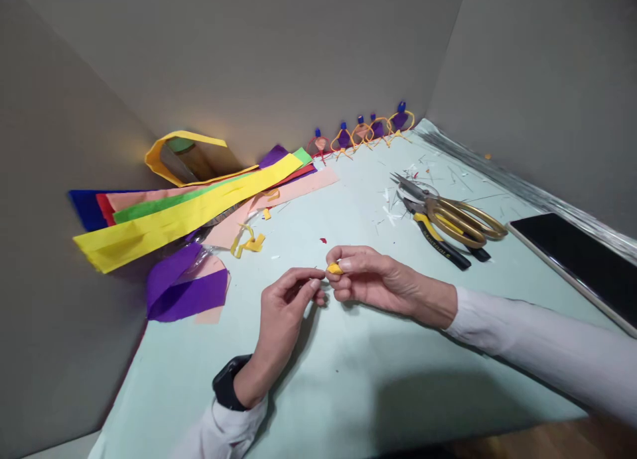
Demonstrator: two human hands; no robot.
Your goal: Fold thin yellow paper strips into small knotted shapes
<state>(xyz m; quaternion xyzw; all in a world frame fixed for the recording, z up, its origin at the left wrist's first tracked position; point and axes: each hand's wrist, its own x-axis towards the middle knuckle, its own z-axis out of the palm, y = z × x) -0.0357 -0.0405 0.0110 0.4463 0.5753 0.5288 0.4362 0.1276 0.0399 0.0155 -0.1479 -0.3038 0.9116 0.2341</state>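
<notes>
Between the thumb and fingers of my right hand (374, 278) is a small folded piece of yellow crepe paper (334, 268). My left hand (293, 298), with a dark watch at the wrist, is closed in a pinch just left of it. What those left fingers hold, perhaps something thin, is too small to make out. Both hands are above the pale green table (318, 379). Beyond them, a tiny red scrap (323, 241) lies on the surface. Yellow paper scraps (251, 241) are scattered to the left of it.
Colored paper strips (189, 223) and a purple piece (186, 296) lie at left. Several small wire-and-paper figures (343, 138) lean along the back wall. Scissors (448, 213), pliers (438, 243), a phone (582, 260) and a bundle of thin wires (517, 180) lie at right, with wire clippings nearby.
</notes>
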